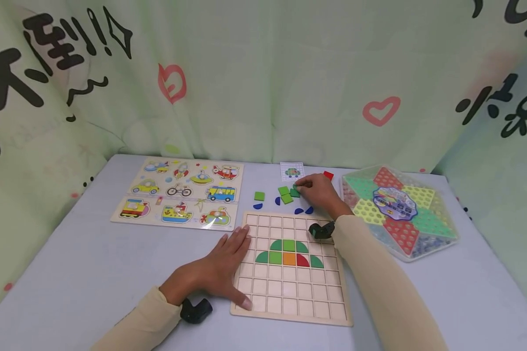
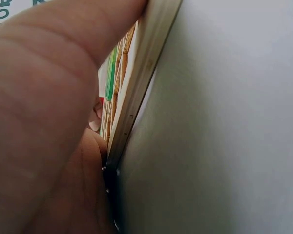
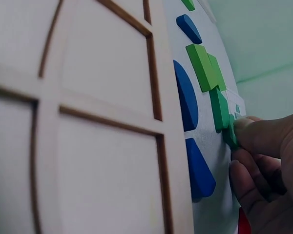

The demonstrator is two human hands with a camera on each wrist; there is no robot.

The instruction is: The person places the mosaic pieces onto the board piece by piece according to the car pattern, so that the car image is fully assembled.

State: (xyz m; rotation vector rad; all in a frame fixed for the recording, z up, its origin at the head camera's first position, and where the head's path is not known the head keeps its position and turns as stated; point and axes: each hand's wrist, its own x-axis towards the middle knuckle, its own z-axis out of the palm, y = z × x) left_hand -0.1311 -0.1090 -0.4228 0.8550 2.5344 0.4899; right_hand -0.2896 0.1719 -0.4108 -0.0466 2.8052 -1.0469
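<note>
At the gridded board (image 1: pixel 290 306), left hand (image 1: pixel 219 267) spread, beyond it, right hand (image 1: pixel 319 193) pinching dark-green piece (image 3: pixel 230 136).

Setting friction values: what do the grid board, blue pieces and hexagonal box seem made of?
Grid board: likely wood or plywood, matte; pale face, brown scorched-looking cell edges.
Blue pieces: painted wood or plastic, can't tell; smooth, even colour, low sheen.
Hexagonal box: probably clear plastic, smooth; see-through near its edge.

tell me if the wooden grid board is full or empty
Partly filled: the wooden grid board holds green pieces, an orange square and a red quarter-circle, but much of it is bare.
</note>
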